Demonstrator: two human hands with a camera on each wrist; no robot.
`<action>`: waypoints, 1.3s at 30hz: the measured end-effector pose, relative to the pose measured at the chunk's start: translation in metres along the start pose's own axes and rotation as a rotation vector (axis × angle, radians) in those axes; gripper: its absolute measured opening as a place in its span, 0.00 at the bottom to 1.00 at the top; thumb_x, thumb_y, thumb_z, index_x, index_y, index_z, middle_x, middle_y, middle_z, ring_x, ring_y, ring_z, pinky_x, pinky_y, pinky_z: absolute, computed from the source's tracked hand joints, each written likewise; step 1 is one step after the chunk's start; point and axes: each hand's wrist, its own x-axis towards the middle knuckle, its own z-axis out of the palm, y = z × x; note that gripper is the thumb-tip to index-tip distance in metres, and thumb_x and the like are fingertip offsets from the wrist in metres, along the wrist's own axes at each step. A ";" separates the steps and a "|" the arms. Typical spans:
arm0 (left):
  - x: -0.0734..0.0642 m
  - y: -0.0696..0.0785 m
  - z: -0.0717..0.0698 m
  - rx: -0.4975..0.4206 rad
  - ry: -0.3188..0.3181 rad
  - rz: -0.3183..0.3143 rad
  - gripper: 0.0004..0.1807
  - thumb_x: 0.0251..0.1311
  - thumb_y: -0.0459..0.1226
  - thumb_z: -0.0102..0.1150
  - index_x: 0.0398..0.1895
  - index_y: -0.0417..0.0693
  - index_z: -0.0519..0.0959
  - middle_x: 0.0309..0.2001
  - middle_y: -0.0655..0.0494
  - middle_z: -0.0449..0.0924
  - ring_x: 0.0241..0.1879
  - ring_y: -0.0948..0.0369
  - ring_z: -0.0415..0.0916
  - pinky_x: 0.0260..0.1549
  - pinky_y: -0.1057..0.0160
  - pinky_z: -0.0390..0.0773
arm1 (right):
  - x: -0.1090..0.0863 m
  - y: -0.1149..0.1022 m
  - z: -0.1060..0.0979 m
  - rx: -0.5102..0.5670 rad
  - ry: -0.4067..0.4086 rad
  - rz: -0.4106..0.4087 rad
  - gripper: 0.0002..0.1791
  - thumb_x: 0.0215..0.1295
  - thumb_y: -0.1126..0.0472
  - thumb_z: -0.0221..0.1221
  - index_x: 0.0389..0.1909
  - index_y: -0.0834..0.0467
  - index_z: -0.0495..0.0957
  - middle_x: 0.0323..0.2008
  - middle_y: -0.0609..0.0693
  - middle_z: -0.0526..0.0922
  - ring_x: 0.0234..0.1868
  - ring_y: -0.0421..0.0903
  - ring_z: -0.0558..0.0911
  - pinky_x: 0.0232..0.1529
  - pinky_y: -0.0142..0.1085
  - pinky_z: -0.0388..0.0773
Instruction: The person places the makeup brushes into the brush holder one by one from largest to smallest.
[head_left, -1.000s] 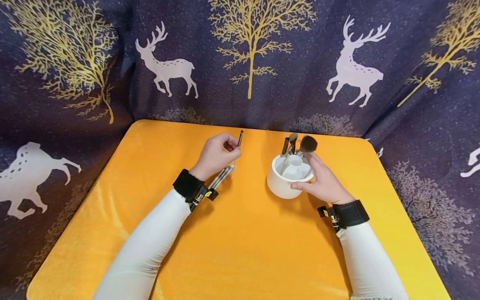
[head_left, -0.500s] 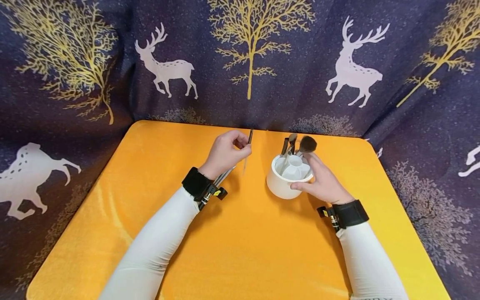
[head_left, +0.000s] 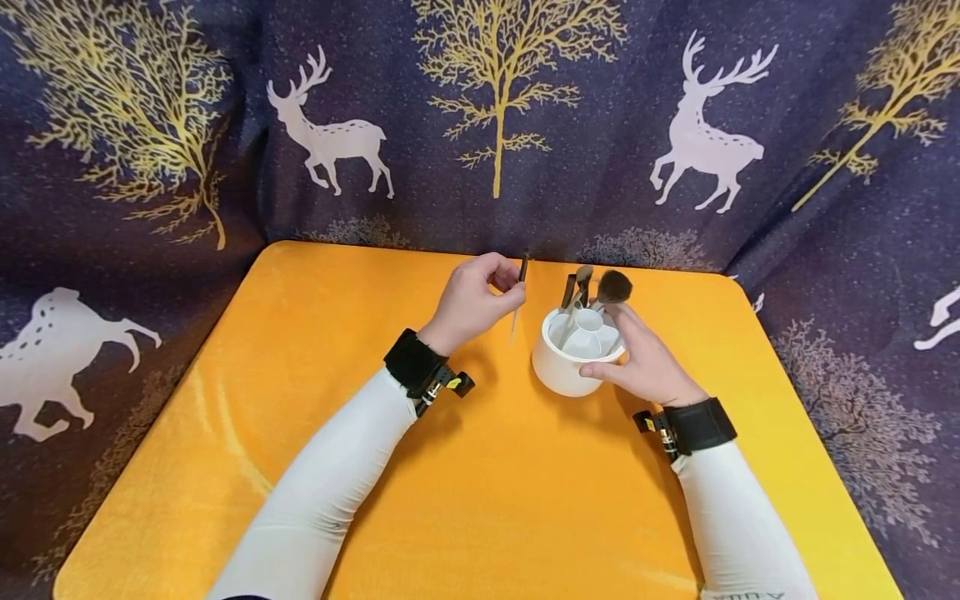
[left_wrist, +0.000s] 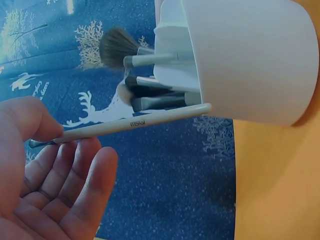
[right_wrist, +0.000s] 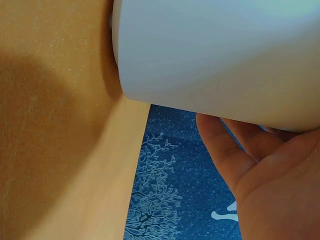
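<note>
We're pinching a slim makeup brush point(left_wrist: 135, 122) in the left hand point(head_left: 480, 300), thumb and fingertips closing right down to its thickness, up near the dark end. It's leaning a little, bristle end pointing up and pale handle pointing down, and we're seeing small dark lettering on that handle. The brush is hanging just left of the white brush holder point(head_left: 564, 379) in the head view, apart from the rim. Our right hand point(head_left: 648, 358) is gripping that holder on its right side, thumb and fingers spreading as wide as the curved wall. The holder is standing on the orange tablecloth point(head_left: 480, 500), with a fluffy dark brush point(head_left: 616, 286) leaning toward the right hand and a few smaller brushes point(head_left: 577, 289) bunching up at the back left. We're wearing black wrist straps point(head_left: 415, 363) over white sleeves point(head_left: 322, 483), and a deer-print backdrop point(head_left: 585, 117) is hanging behind everything.
</note>
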 end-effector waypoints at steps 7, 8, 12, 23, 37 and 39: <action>0.005 0.006 0.009 -0.023 0.000 0.006 0.06 0.72 0.34 0.72 0.46 0.43 0.86 0.40 0.54 0.87 0.41 0.58 0.83 0.46 0.59 0.82 | 0.000 -0.001 0.000 0.003 0.003 -0.001 0.58 0.60 0.47 0.84 0.85 0.59 0.62 0.79 0.60 0.68 0.75 0.63 0.73 0.71 0.66 0.71; 0.005 0.007 0.010 -0.028 0.000 0.009 0.06 0.72 0.34 0.72 0.46 0.42 0.86 0.40 0.53 0.87 0.41 0.58 0.83 0.46 0.59 0.82 | -0.001 -0.001 0.000 0.004 0.003 -0.001 0.58 0.60 0.47 0.84 0.85 0.59 0.62 0.79 0.60 0.68 0.75 0.63 0.73 0.71 0.66 0.71; 0.008 0.009 0.016 -0.036 0.000 0.016 0.07 0.72 0.35 0.72 0.47 0.42 0.86 0.41 0.53 0.87 0.42 0.58 0.83 0.44 0.61 0.83 | -0.001 -0.002 -0.001 0.010 0.003 -0.005 0.58 0.60 0.48 0.84 0.85 0.59 0.63 0.79 0.60 0.69 0.74 0.63 0.74 0.71 0.66 0.71; 0.013 0.020 0.024 -0.021 0.002 0.042 0.07 0.72 0.35 0.73 0.47 0.42 0.85 0.42 0.52 0.86 0.44 0.57 0.83 0.42 0.65 0.82 | -0.001 -0.002 -0.002 0.010 0.001 -0.007 0.58 0.60 0.47 0.84 0.85 0.58 0.62 0.78 0.60 0.69 0.74 0.62 0.73 0.71 0.65 0.71; 0.019 0.022 0.036 -0.015 -0.022 0.099 0.06 0.73 0.34 0.71 0.47 0.41 0.85 0.42 0.51 0.86 0.44 0.57 0.84 0.43 0.63 0.83 | -0.001 -0.002 -0.002 0.002 0.000 -0.007 0.58 0.61 0.46 0.84 0.86 0.57 0.62 0.78 0.59 0.69 0.75 0.61 0.73 0.71 0.64 0.71; 0.019 0.022 0.038 -0.013 -0.031 0.109 0.06 0.73 0.34 0.71 0.46 0.41 0.85 0.42 0.51 0.86 0.43 0.58 0.83 0.42 0.65 0.82 | -0.001 -0.002 -0.002 0.003 -0.003 -0.007 0.58 0.61 0.46 0.83 0.86 0.57 0.62 0.78 0.59 0.69 0.75 0.61 0.73 0.71 0.64 0.71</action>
